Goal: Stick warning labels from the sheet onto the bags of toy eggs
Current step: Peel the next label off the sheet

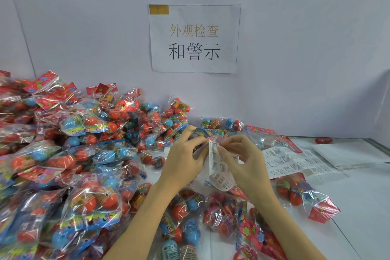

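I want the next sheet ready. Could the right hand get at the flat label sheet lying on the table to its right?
Probably yes. The label sheet lies uncovered on the table, with nothing between it and the right hand. But that hand is pinching a label strip and would need to let go first.

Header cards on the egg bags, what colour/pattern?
Red with small flower prints, clearest on the bag header at lower right in the head view.

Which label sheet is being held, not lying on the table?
The curled strip pinched between both hands; the wider sheet lies flat to its right, untouched.
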Demonstrator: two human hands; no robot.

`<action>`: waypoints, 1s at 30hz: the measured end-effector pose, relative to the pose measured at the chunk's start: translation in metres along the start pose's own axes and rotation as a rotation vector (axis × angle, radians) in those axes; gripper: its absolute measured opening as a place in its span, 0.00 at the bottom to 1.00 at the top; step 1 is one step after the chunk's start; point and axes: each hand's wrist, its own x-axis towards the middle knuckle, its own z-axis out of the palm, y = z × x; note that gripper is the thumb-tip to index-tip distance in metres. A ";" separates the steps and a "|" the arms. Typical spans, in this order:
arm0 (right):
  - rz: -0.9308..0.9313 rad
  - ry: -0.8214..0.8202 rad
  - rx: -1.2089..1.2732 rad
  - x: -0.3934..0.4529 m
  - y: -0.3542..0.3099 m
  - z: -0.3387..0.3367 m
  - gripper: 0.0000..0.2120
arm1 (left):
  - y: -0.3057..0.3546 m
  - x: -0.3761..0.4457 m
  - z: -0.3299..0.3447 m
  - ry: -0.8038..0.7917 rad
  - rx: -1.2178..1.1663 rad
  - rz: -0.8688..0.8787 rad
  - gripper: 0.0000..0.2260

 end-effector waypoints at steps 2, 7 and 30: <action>0.024 -0.011 0.019 0.001 -0.001 0.000 0.09 | 0.002 0.000 0.000 -0.009 0.003 0.019 0.02; 0.042 -0.039 0.058 0.002 -0.004 -0.002 0.05 | 0.003 0.000 0.001 0.003 -0.006 0.008 0.06; 0.344 0.023 0.751 0.017 -0.013 -0.031 0.14 | 0.003 0.014 -0.028 0.250 -0.685 -0.562 0.17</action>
